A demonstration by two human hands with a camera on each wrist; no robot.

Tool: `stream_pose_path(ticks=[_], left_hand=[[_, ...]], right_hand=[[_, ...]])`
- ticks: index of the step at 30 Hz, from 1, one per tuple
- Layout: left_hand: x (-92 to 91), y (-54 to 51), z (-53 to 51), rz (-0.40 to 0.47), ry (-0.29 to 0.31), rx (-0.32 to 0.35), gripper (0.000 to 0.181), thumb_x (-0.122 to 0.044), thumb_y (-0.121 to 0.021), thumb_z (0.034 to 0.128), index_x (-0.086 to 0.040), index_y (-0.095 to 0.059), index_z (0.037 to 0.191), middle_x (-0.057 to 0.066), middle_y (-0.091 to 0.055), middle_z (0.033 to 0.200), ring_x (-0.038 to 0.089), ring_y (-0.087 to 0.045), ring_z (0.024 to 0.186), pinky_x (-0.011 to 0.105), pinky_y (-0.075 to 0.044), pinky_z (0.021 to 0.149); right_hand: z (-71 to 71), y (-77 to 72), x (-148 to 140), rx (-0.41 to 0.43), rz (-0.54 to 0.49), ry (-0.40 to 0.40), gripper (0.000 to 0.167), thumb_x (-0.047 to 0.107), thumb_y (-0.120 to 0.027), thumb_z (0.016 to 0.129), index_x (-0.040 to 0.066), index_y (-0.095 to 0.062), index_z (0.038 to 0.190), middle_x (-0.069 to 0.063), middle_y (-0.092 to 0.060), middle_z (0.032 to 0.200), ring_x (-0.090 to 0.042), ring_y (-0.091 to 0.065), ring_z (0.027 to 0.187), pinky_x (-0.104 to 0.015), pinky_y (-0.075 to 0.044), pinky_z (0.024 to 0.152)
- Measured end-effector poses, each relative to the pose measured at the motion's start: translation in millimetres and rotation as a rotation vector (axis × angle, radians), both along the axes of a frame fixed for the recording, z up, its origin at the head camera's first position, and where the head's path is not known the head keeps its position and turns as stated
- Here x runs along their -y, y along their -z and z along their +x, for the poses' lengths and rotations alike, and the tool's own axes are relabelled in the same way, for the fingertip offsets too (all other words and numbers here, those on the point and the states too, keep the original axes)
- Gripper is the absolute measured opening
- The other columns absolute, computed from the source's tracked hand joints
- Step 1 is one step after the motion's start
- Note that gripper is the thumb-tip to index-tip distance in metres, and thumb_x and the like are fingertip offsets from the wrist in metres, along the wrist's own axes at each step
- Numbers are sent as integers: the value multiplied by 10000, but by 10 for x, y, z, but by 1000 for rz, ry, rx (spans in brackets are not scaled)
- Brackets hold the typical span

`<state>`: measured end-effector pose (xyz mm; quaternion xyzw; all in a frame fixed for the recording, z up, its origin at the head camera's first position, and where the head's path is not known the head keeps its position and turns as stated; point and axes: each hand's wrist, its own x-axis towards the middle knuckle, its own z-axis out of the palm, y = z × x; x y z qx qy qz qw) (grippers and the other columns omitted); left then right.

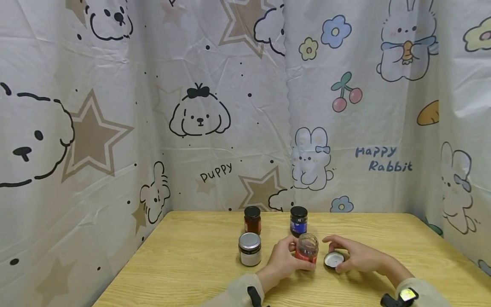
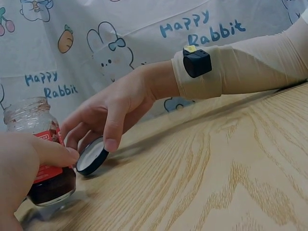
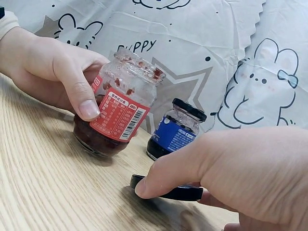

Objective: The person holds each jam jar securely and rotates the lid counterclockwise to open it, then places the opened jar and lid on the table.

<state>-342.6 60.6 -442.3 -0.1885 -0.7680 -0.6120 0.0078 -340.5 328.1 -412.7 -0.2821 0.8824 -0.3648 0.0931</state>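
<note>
My left hand (image 1: 281,260) grips a glass jam jar (image 1: 307,246) with a red label around its side. The jar has no lid on; dark red jam fills its lower part, and smears cling to the glass near the mouth, as the right wrist view shows. Just right of it, my right hand (image 1: 363,257) pinches a black jar lid (image 1: 333,259) by the edge between thumb and fingers. The lid's white inner side faces up. In the left wrist view the lid (image 2: 92,157) is tilted, close to the tabletop.
Behind the hands stand a dark red jar with a black lid (image 1: 252,220) and a blue-labelled jar (image 1: 298,221), also black-lidded. A silver-lidded jar (image 1: 249,249) with a pale label is left of my left hand. Printed curtains (image 1: 199,170) border the wooden table (image 1: 184,264).
</note>
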Motion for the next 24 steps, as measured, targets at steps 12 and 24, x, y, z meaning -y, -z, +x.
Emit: stream_pose_path(ticks=[12,24], left_hand=[[19,37,-17,-26,-16,-15,498,-48,-996,626,-166,-617,927,-95,-716,1000,74,-640,964,359,-519,896],[18,34,-3,7,-16,9,484,-9,-980,633,-158,-621,921,-100,-734,955,56,-653,918,336,-526,875]], right_hand=[[8,10,22,14,-4,10,736,126,-790,831,-15,-447,1467,-95,-557,1172,-324,-498,1127,-723,-305,1014],[-22,55,15,24,-9,3,717,100,-795,851,-17,-445,1466,-100,-560,1185,-326,-502,1128,-714,-315,1013]])
